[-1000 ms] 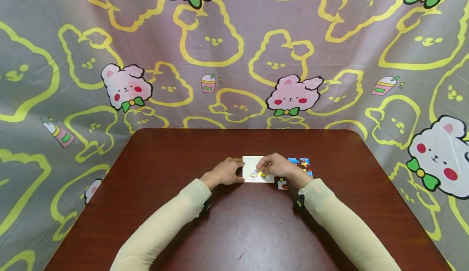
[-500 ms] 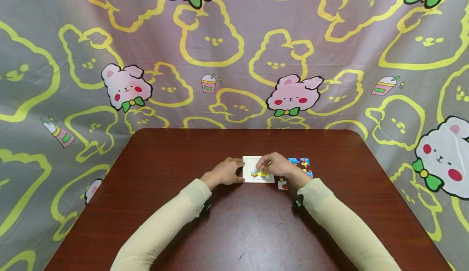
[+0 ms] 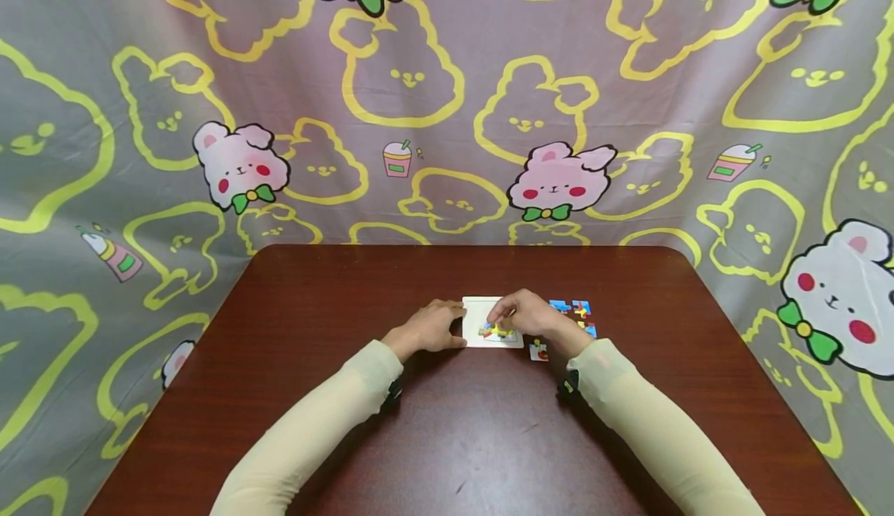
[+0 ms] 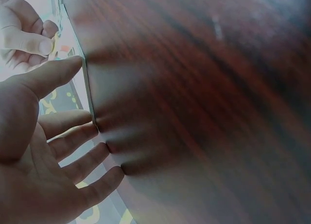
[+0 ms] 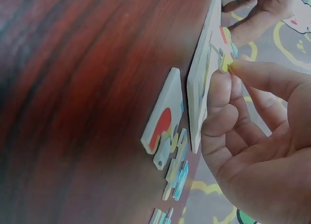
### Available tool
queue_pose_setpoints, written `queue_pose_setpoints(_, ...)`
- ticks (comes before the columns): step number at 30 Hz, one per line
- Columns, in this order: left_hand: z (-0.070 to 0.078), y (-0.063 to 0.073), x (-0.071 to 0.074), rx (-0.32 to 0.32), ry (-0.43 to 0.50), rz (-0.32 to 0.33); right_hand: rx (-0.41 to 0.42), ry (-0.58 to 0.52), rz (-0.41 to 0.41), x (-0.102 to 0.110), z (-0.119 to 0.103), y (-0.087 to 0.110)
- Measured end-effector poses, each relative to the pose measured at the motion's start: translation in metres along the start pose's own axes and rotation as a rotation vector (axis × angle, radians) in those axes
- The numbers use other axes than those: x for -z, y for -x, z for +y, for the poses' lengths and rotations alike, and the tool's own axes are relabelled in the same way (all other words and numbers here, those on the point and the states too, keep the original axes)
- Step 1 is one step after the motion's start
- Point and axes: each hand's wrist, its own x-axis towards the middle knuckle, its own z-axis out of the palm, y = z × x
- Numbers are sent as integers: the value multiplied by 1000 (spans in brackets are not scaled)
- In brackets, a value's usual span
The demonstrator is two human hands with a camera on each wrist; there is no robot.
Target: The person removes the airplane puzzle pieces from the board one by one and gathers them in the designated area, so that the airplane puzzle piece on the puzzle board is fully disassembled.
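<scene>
In the head view a white puzzle tray [image 3: 472, 316] lies on the table, with a colourful picture patch near its front edge. My left hand [image 3: 431, 327] is at its left side; in the left wrist view the thumb and index fingertip touch the tray's edge and the other fingertips rest on the table. Over the tray, my right hand [image 3: 528, 314] pinches a puzzle piece [image 5: 226, 51] between thumb and index finger. The piece shows yellow, red and blue and is tilted close over the tray in the right wrist view. My fingers hide part of it.
Several loose puzzle pieces [image 3: 581, 309] lie right of the tray, partly behind the right wrist. One white piece with red [image 3: 538, 352] sits nearest the tray's front right corner. A patterned curtain [image 3: 447, 112] hangs behind the dark wooden table [image 3: 335, 291].
The puzzle piece in my right fingers has turned slightly, so more of its blue, red and yellow print shows. The right hand has barely shifted; the left hand and tray stay put.
</scene>
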Motion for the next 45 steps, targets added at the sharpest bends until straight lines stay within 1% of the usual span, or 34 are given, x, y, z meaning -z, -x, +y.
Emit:
queue_pose_setpoints(4, 0, 0, 1, -1, 1, 2, -10, -6, 23, 3, 2, 0)
queue_pose_setpoints(9, 0, 0, 2, 6, -4, -3, -64, -43, 14, 9, 2, 2)
queue_pose_setpoints(14, 0, 1, 4, 4, -1, -3, -85, -57, 8, 14, 0, 7)
queue_pose_setpoints(19, -1, 1, 3, 3, -8, -3, -95, -40, 11, 19, 1, 11)
queue_pose_setpoints(25, -1, 1, 2, 0, -6, 1, -93, -38, 21, 23, 9, 15)
queue_pose_setpoints(36, 0, 3, 2, -10, 5, -3, -139, -57, -2, 36, 14, 31)
queue_pose_setpoints(40, -1, 3, 2, -11, 5, -7, -132, -74, -12, 41, 18, 36)
queue_pose_setpoints(45, 0, 3, 1, -12, 3, -12, -114, -60, -18, 45, 25, 43)
